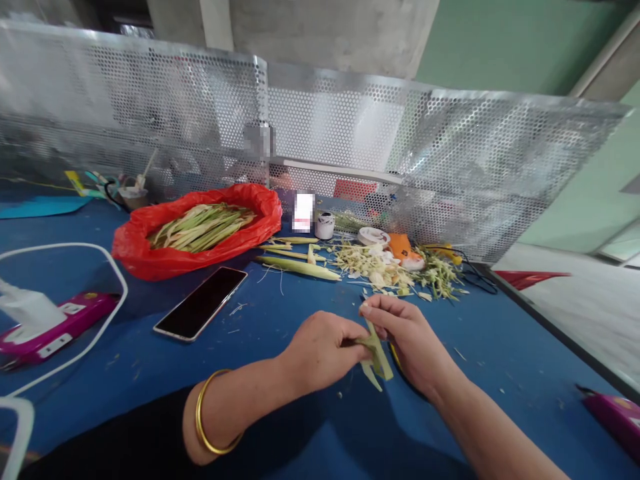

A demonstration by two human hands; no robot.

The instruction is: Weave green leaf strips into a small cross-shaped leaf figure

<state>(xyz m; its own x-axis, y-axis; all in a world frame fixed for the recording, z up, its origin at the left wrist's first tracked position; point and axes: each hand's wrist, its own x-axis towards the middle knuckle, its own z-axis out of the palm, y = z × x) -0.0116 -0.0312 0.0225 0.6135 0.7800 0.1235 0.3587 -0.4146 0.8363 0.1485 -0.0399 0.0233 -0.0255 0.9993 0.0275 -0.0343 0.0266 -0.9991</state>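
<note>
My left hand (327, 350) is closed, thumb and fingers pinching folded green leaf strips (381, 363) whose loose ends hang down between my hands. My right hand (407, 340) pinches the upper end of the same strips between thumb and fingertips. Under its palm shows the curved yellow edge of some object, mostly hidden, so I cannot tell whether the hand grips it. Both hands are just above the blue table (280, 427). Beyond them lie long pale-green leaf pieces (300, 268) and a heap of pale trimmings (373, 267).
A red plastic bag (145, 263) of long leaves stands at the back left, with a phone (200, 303) before it. A purple power strip (75, 323) with a white cable lies left. A small jar (325, 227) and tape roll (373, 237) stand near the perforated metal screen (340, 113).
</note>
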